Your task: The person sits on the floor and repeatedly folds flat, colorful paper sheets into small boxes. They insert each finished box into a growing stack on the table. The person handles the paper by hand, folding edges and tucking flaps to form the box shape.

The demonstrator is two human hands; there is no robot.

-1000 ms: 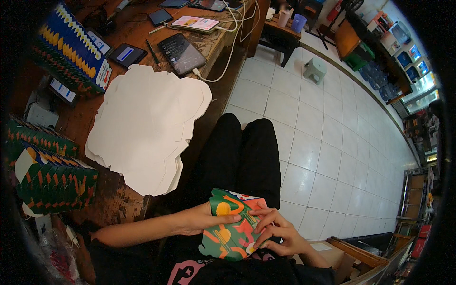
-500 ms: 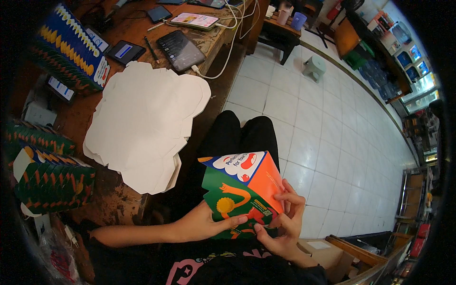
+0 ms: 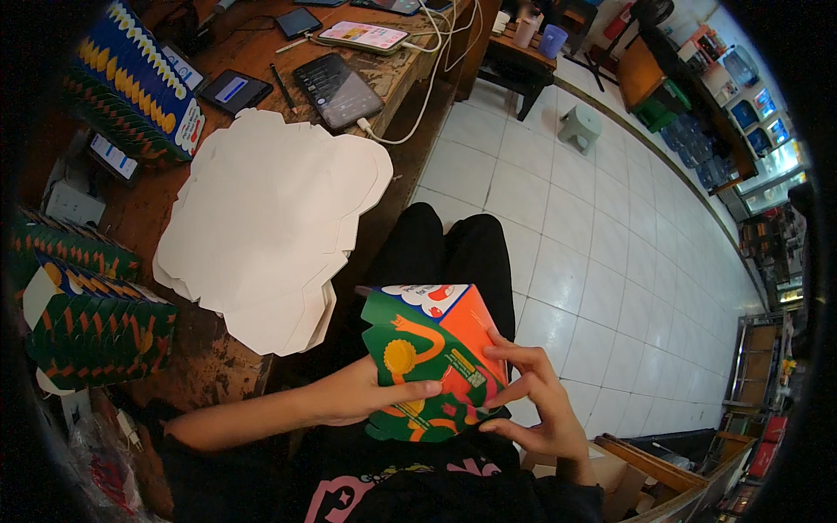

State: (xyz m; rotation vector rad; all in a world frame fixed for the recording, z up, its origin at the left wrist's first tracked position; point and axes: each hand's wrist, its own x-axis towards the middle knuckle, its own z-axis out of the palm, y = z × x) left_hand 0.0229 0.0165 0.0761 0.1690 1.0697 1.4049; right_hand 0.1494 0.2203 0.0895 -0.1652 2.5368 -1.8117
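A folding paper food carton (image 3: 418, 366), green with an orange side and a blue-and-white panel, is held tilted above my lap. My left hand (image 3: 370, 392) grips it from the left, thumb lying across the green face. At its right end, my right hand (image 3: 545, 405) has bent fingers against the orange side and the lower corner, the thumb a little apart near the bottom edge. A pile of flat carton blanks (image 3: 270, 227), white side up, lies on the wooden table to the left.
Nested stacks of formed cartons stand on the table: a blue stack (image 3: 144, 83) at the back and a green stack (image 3: 100, 336) nearer. Several phones lie about, one a dark phone (image 3: 338, 91) with a white charging cable (image 3: 418, 113). A grey stool (image 3: 579, 128) stands on the tiled floor.
The carton has turned so its green face shows more and its orange side less. My right thumb has come off the green face, and the right hand has shifted slightly right.
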